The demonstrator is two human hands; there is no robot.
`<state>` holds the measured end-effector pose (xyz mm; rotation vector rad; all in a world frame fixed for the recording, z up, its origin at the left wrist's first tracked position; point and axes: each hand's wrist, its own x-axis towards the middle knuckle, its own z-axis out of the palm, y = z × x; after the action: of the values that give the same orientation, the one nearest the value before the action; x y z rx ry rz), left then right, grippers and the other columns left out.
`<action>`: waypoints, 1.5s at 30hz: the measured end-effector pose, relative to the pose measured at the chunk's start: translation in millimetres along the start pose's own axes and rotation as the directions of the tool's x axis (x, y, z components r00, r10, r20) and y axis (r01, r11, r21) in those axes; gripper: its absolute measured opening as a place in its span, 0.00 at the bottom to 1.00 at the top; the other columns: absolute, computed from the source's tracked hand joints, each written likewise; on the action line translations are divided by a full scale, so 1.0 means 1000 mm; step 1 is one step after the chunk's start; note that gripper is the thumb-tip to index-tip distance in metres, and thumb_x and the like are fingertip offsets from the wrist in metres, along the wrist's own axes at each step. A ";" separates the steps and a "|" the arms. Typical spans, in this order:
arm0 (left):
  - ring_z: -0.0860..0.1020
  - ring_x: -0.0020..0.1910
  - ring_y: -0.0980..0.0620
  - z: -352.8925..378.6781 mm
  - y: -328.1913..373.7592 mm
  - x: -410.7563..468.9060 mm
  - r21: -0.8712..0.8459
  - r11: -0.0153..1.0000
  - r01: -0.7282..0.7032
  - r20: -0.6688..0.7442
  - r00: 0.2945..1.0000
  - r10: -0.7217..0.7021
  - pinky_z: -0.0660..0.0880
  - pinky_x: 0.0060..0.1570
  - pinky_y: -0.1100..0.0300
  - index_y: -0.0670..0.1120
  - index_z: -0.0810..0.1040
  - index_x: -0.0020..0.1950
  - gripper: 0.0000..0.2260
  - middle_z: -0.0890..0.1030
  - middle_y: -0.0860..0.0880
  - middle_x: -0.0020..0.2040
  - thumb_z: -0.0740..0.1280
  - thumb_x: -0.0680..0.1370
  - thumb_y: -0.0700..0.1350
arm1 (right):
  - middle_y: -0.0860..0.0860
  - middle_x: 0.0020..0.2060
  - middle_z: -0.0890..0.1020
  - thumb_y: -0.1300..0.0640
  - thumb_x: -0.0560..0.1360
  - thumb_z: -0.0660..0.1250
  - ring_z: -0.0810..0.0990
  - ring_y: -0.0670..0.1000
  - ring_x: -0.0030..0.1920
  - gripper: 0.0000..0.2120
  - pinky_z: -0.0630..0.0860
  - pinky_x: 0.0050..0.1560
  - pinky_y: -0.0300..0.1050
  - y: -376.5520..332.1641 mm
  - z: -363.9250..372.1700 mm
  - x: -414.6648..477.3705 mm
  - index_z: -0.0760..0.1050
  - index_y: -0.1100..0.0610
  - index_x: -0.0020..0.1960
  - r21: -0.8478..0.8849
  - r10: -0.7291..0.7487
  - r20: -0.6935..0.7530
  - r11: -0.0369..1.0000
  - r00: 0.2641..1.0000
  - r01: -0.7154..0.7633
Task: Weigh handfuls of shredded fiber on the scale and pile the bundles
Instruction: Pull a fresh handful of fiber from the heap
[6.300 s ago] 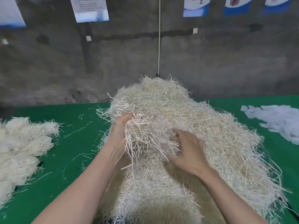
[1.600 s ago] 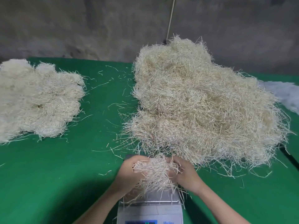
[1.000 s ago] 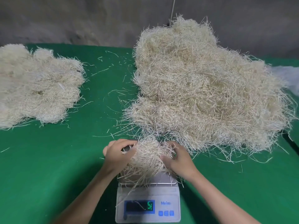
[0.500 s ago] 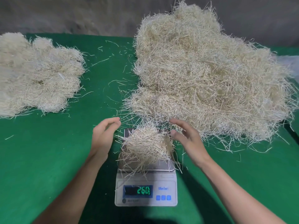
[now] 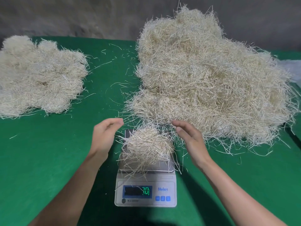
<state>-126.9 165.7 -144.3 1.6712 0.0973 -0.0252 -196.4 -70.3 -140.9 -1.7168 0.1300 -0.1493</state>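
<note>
A small handful of pale shredded fiber (image 5: pixel 147 145) lies on the metal pan of a white digital scale (image 5: pixel 162 178), whose green display reads about 70. My left hand (image 5: pixel 105 136) hovers just left of the handful, fingers relaxed, holding nothing. On the other side my right hand (image 5: pixel 189 137) is held apart from it in the same way. Behind the scale rises the big loose heap of fiber (image 5: pixel 206 79). A flatter pile of weighed bundles (image 5: pixel 39 75) lies at the far left.
A green cloth (image 5: pixel 48 160) covers the table, with stray strands scattered between the two piles. A grey concrete wall runs behind. Something white (image 5: pixel 294 69) shows at the far right edge behind the heap.
Both hands pulled a handful from the heap, set it on the scale and let go. In the last half second they have held still beside it and the reading changed.
</note>
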 end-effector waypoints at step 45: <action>0.79 0.51 0.52 0.240 0.127 0.071 0.370 0.896 -0.244 0.353 0.930 0.108 0.74 0.53 0.61 0.51 0.77 0.46 0.08 0.81 0.50 0.47 0.66 0.76 0.38 | 0.52 0.60 0.76 0.54 0.73 0.70 0.70 0.53 0.64 0.19 0.63 0.65 0.46 -0.036 -0.226 0.198 0.73 0.54 0.63 -0.728 -0.309 -0.344 0.684 0.887 -0.044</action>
<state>-35.9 -81.9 -48.2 2.0668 -0.3357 -0.1930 -40.3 -319.3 -66.6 -2.4714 0.4516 -0.6896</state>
